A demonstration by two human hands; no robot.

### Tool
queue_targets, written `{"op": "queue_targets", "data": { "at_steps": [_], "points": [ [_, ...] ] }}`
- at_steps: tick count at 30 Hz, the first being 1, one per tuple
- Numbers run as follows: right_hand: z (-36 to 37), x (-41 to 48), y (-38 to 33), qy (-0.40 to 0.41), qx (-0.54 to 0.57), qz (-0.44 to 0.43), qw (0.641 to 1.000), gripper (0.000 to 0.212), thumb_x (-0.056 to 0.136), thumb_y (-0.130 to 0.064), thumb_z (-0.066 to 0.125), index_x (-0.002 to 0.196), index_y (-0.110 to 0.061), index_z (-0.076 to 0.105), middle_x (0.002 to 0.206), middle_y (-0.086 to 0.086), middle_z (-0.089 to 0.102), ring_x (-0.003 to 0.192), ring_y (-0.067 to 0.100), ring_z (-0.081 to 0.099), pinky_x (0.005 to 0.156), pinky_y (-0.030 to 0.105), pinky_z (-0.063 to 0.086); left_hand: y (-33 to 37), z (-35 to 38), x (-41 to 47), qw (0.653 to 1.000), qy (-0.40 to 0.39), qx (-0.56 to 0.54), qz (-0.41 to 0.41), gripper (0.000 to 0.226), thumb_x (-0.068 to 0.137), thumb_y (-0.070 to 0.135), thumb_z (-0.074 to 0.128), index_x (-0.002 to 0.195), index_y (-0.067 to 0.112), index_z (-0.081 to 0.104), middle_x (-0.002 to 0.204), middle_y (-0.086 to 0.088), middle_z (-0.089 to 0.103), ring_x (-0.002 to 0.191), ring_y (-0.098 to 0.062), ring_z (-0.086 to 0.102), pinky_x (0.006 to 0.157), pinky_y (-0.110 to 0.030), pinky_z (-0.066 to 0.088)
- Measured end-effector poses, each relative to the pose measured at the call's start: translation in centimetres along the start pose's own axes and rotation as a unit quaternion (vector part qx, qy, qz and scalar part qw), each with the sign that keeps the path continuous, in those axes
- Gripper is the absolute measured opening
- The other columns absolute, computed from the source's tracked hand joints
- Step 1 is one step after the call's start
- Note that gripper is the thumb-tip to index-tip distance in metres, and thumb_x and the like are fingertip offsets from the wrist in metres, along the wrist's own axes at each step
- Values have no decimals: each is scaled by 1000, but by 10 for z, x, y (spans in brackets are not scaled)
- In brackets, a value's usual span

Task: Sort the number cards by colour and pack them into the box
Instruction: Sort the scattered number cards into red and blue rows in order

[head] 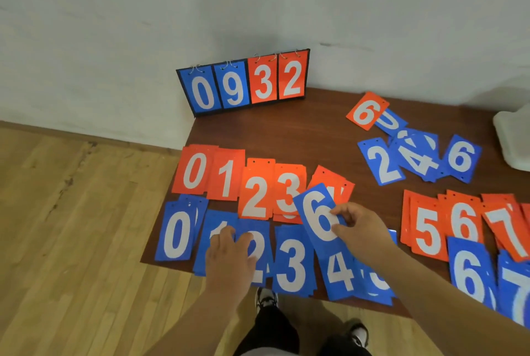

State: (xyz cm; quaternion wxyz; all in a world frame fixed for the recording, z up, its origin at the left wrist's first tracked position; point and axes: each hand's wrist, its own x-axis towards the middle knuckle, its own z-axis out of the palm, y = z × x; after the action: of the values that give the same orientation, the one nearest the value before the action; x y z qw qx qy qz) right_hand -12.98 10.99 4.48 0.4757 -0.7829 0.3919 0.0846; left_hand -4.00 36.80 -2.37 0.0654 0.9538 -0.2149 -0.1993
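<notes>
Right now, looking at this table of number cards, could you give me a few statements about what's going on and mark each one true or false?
1. The right hand holds a blue 6 card in its fingers. True.
2. The flip scoreboard by the wall reads 0 9 3 2. True.
3. The left hand is lifting an orange card. False: it rests flat on the blue 1 card and blue 2 card.
4. The orange row nearest the left table edge starts with an orange 0 card. True.
5. All the cards by the white container are orange. False: that loose pile is mostly blue, with one orange 6 card.
</notes>
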Motion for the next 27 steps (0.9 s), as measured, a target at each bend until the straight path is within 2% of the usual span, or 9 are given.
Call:
{"op": "queue_targets", "data": {
  "at_steps": [3, 5, 8, 12, 15, 16, 18, 23, 27],
  "points": [
    [-23, -5, 4, 15, 16, -23, 999, 20, 92, -17, 70, 100, -33, 62, 104, -14, 66, 89, 7, 66, 54, 14, 51, 19, -13, 3, 999, 34, -23, 10, 48, 96, 50, 55, 141, 35, 45, 147, 0, 36, 135, -23, 35, 109, -35, 39],
    [-46, -10, 11, 35, 23, -36, 998, 20, 92, -15, 69, 98, -33, 63, 103, -15, 66, 88, 4, 64, 59, 16, 51, 42, -22, 9, 997, 55, -38, 43, 49, 96, 50, 56, 141, 33, 47, 142, 0, 40, 130, -23, 39, 107, -36, 41],
    [-94, -23, 34, 91, 32, -40, 995, 19, 91, -16, 69, 97, -33, 64, 99, -16, 66, 89, 10, 64, 66, 22, 53, 93, -34, 20, 987, 100, -67, 110, 47, 90, 45, 64, 133, 28, 57, 129, 1, 50, 121, -25, 48, 100, -40, 46],
    [-168, -51, 85, 171, 46, -27, 984, 19, 92, -17, 69, 96, -34, 61, 96, -17, 64, 84, 7, 61, 59, 16, 43, 183, -35, 25, 978, 100, -58, 175, 50, 88, 45, 64, 134, 28, 56, 127, -1, 50, 121, -28, 47, 100, -41, 44],
    [-214, -77, 135, 225, 80, 9, 971, 18, 91, -17, 69, 94, -33, 63, 92, -10, 68, 80, 16, 66, 64, 37, 55, 250, -22, 18, 962, 111, -57, 245, 51, 86, 45, 67, 132, 26, 57, 120, 1, 52, 114, -24, 50, 99, -38, 45],
    [-226, -85, 151, 239, 88, 21, 967, 18, 91, -16, 69, 94, -33, 64, 91, -9, 69, 79, 20, 66, 64, 40, 55, 269, -17, 14, 957, 105, -54, 263, 50, 86, 46, 67, 132, 27, 57, 118, 3, 52, 112, -23, 49, 98, -37, 45],
    [-244, -98, 181, 257, 96, 40, 961, 18, 91, -17, 69, 97, -33, 64, 93, -11, 68, 80, 21, 66, 62, 38, 55, 303, -5, 8, 950, 97, -42, 293, 50, 85, 47, 67, 130, 28, 57, 115, 3, 52, 107, -22, 50, 95, -37, 47],
    [-259, -105, 239, 242, 102, 64, 963, 19, 93, -20, 68, 99, -36, 61, 101, -13, 65, 85, 11, 65, 67, 35, 58, 350, 18, -13, 950, 81, -8, 300, 48, 83, 44, 70, 126, 26, 59, 112, 0, 56, 101, -26, 53, 86, -41, 51],
    [-245, -88, 261, 183, 75, 68, 978, 21, 92, -17, 68, 95, -36, 60, 98, -10, 63, 83, 17, 62, 71, 35, 55, 346, 37, -22, 965, 74, -14, 253, 48, 80, 39, 74, 124, 24, 62, 108, -1, 56, 98, -28, 54, 84, -41, 50]
  ]
}}
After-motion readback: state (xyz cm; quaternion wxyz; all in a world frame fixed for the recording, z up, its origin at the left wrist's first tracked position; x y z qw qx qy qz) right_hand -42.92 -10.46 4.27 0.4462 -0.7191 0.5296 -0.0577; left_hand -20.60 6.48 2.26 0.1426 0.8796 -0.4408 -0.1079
